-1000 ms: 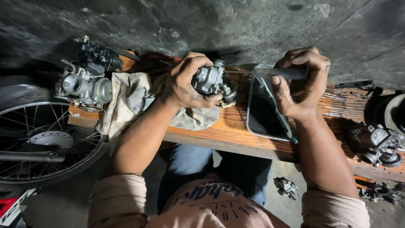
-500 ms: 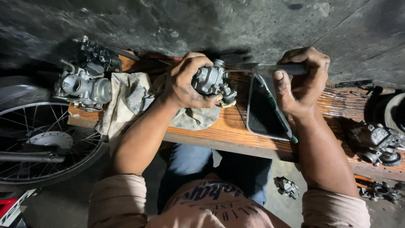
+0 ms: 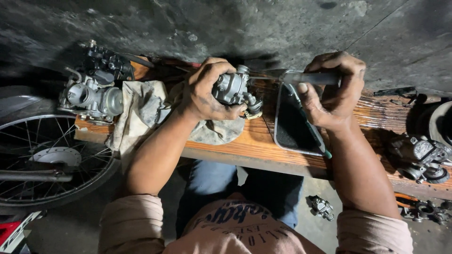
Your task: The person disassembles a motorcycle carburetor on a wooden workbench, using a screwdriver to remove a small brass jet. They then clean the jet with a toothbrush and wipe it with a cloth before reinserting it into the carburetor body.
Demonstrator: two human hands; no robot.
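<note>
Person seated at a wooden bench point(image 3: 245, 149) set against a dark, stained concrete wall point(image 3: 235, 23). Left hand point(image 3: 207, 91) curled tight around a small grey carburetor point(image 3: 231, 88), fingers over its top, thumb underneath, holding it just above the bench near the wall. Right hand point(image 3: 334, 89) closed in a fist around a dark screwdriver handle point(image 3: 315, 78); the thin metal shaft point(image 3: 266, 78) runs leftward to the carburetor's side, tip appears to meet it, exact contact too small to tell.

Under the left wrist lies a grimy grey rag point(image 3: 214, 131), with a second dirty cloth point(image 3: 139, 113) beside it draping over the bench's front edge. Below the right hand sits a shallow metal tray point(image 3: 282, 141) with a dark inside; a green-handled tool point(image 3: 313, 134) lies slantwise across it. Far left end of the bench: a larger carburetor point(image 3: 92, 96) with a black part behind it, well apart from the hands. Left of the bench a spoked motorcycle wheel point(image 3: 52, 160) crowds the corner. Right end: more engine parts point(image 3: 419, 157), dark and cluttered. A small metal part point(image 3: 321, 207) lies on the floor between the person's knees and right arm. Forearms bare, sleeves pushed up, jeans below.
</note>
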